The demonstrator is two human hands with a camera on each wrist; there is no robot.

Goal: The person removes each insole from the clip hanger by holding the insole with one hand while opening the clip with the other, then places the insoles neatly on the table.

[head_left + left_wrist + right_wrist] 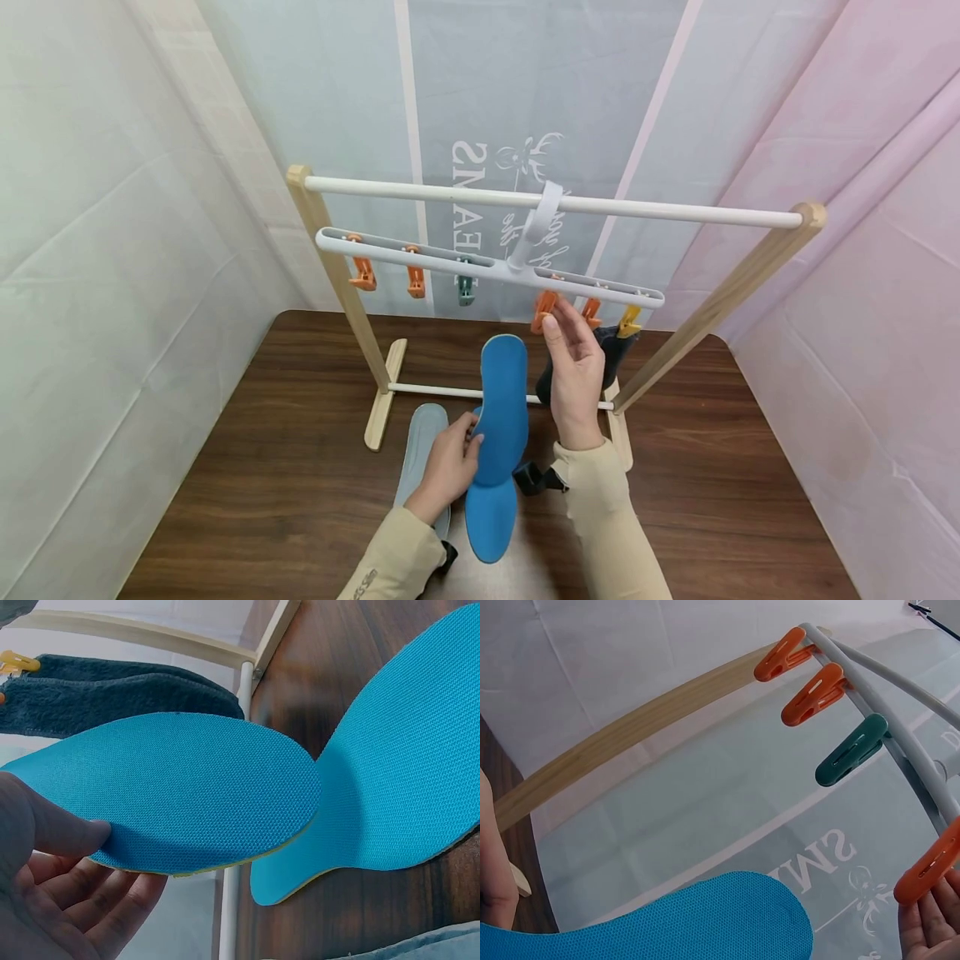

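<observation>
My left hand (448, 467) holds a blue insole (504, 392) at its edge, thumb on the textured top and fingers beneath, as the left wrist view shows. The insole points up toward the hanger. A second blue insole (491, 527) lies on the table below it, partly hidden. Left of these, a grey insole (424, 437) lies partly behind my left forearm. Up at the grey clip hanger (517, 272), my right hand (577, 379) pinches an orange clip (543, 313) between thumb and fingers. Nothing shows in that clip.
The hanger hooks over the white top rod (435, 192) of a wooden-legged rack. Dark fuzzy cloth (112, 694) hangs near the yellow clip (628, 322) at the right. Other orange clips and a green clip (466, 287) dangle at the left. Pale curtains surround the brown table (285, 467).
</observation>
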